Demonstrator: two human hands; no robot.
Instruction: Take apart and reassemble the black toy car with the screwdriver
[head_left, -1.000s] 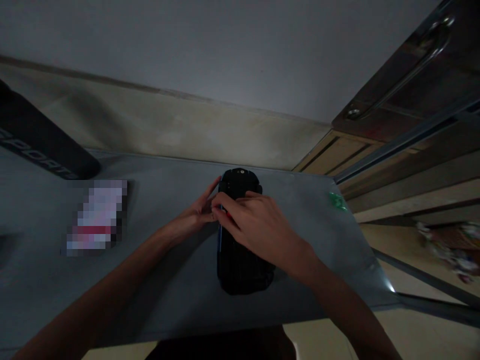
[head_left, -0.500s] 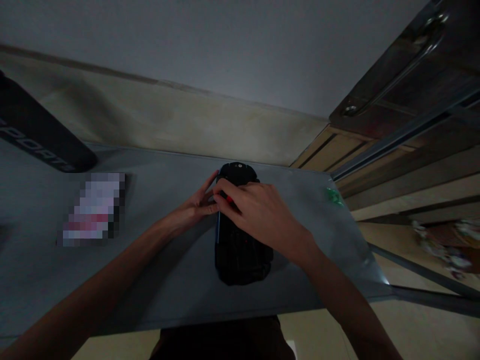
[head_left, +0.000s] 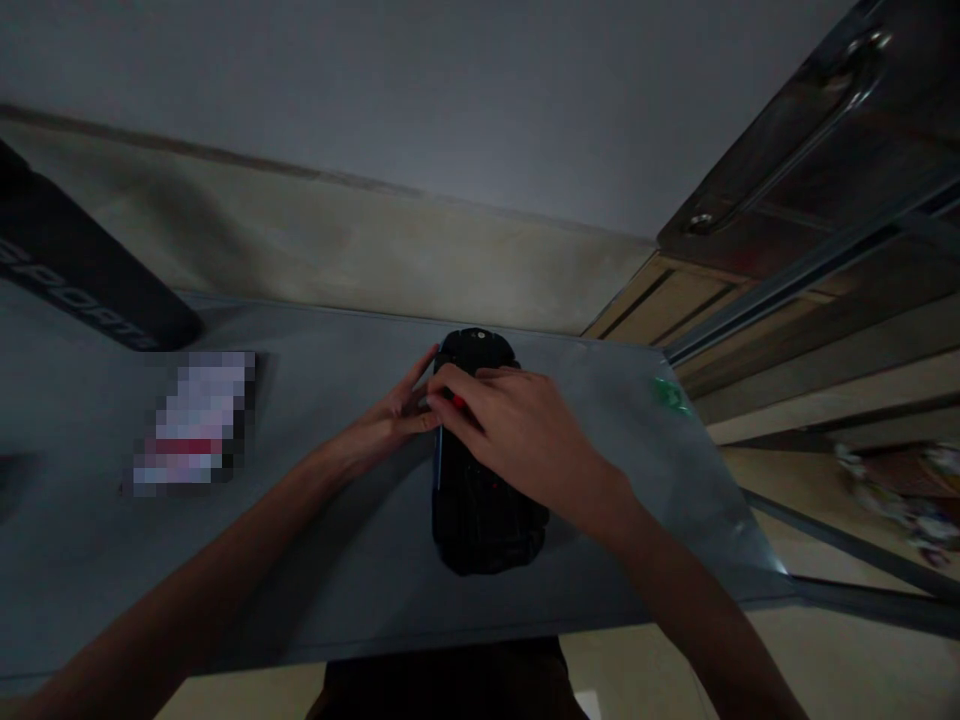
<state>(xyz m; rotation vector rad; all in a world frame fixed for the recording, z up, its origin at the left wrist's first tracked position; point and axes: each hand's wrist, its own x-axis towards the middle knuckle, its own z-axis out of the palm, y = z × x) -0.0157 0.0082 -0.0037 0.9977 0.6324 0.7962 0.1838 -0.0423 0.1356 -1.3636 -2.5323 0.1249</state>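
Note:
A black oblong thing with a blue edge [head_left: 491, 535], looking like a toy car turned underside up, lies on the grey table. Along its left side rests my left hand [head_left: 397, 408], with the index finger stretched forward and the thumb apart, touching the edge. My right hand [head_left: 517, 420] lies over the middle of the underside, thumb and index finger pinched together near its left edge. Between those fingers a small red part [head_left: 458, 401] shows; whether it belongs to the toy car or is held cannot be told. The right hand's other fingers are curled, partly hidden.
On the left of the grey table [head_left: 337, 560] lies a blurred-out flat thing [head_left: 199, 420], with a dark cylinder lettered SPORT [head_left: 90, 265] behind it. A green scrap [head_left: 671, 395] sits near the right edge. A wall [head_left: 420, 240] runs behind; a metal frame [head_left: 795, 285] stands right.
The view has shifted slightly, so the things on the left appear a little further right. Both hands keep nearly the same place on the toy car.

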